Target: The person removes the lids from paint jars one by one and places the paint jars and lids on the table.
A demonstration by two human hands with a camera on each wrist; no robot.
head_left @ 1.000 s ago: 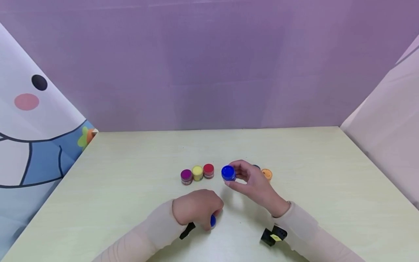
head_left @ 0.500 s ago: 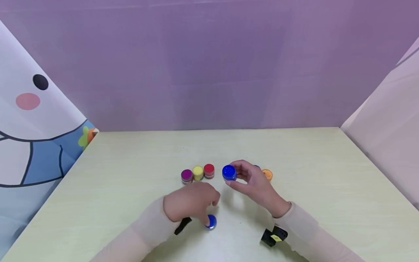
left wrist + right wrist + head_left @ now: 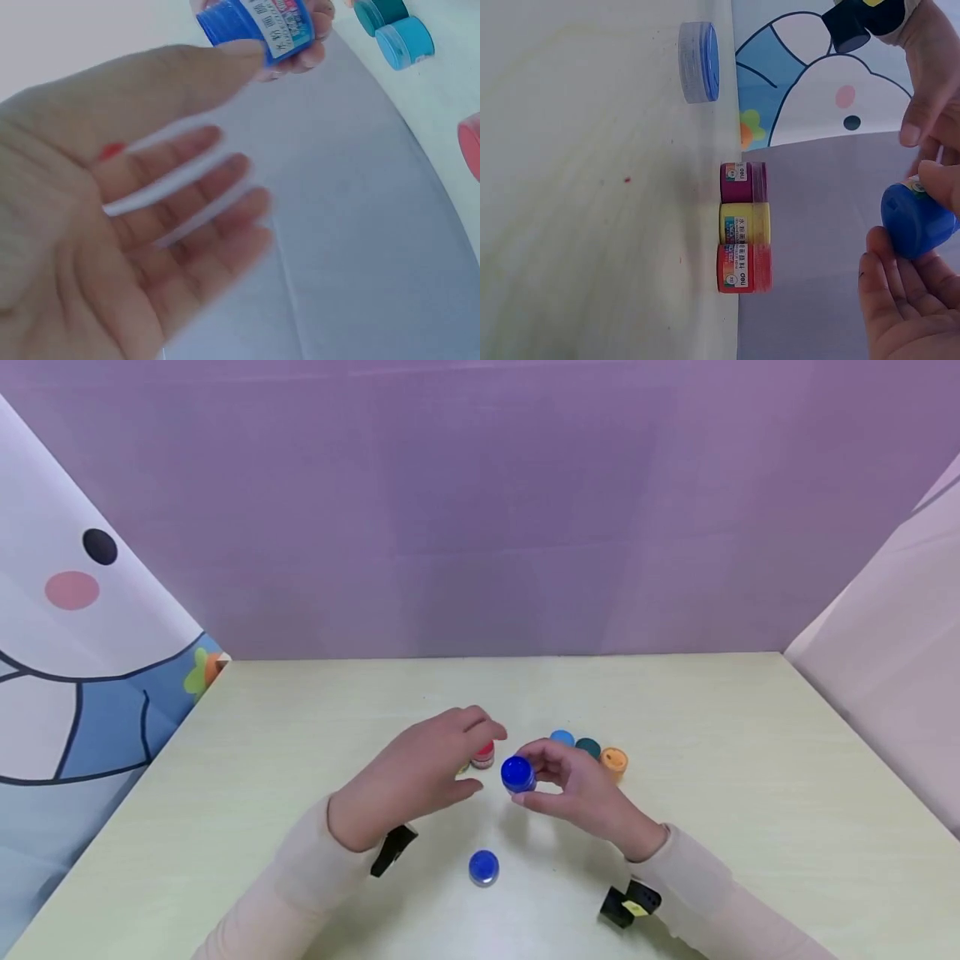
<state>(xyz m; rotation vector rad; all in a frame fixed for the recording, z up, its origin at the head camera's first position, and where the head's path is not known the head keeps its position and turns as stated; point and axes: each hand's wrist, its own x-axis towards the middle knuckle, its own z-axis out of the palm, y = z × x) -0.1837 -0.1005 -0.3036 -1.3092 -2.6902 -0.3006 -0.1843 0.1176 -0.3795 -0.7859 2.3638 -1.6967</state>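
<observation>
My right hand (image 3: 588, 789) pinches a small blue paint jar (image 3: 518, 773) between thumb and fingers above the table. Its top shows glossy blue in the head view, and a printed label faces the left wrist camera. To the left, my left hand (image 3: 416, 772) is raised with fingers spread and nothing in it, apart from the jar. A round blue lid (image 3: 483, 867) with a clear rim lies on the table nearer to me. Behind the left hand, a red paint jar (image 3: 483, 755) is partly hidden, and the yellow jar (image 3: 744, 223) mostly so in the head view.
The purple jar (image 3: 742, 182) stands in line with the yellow and red ones. Beyond my right hand are a light blue jar (image 3: 562, 738), a dark green jar (image 3: 588, 747) and an orange jar (image 3: 614, 762). A purple backdrop (image 3: 510, 527) rises behind the table.
My left hand has let go of the blue lid, leaving it on the table, and has moved forward with its fingers opened. The right hand still holds the blue jar, slightly lower and nearer.
</observation>
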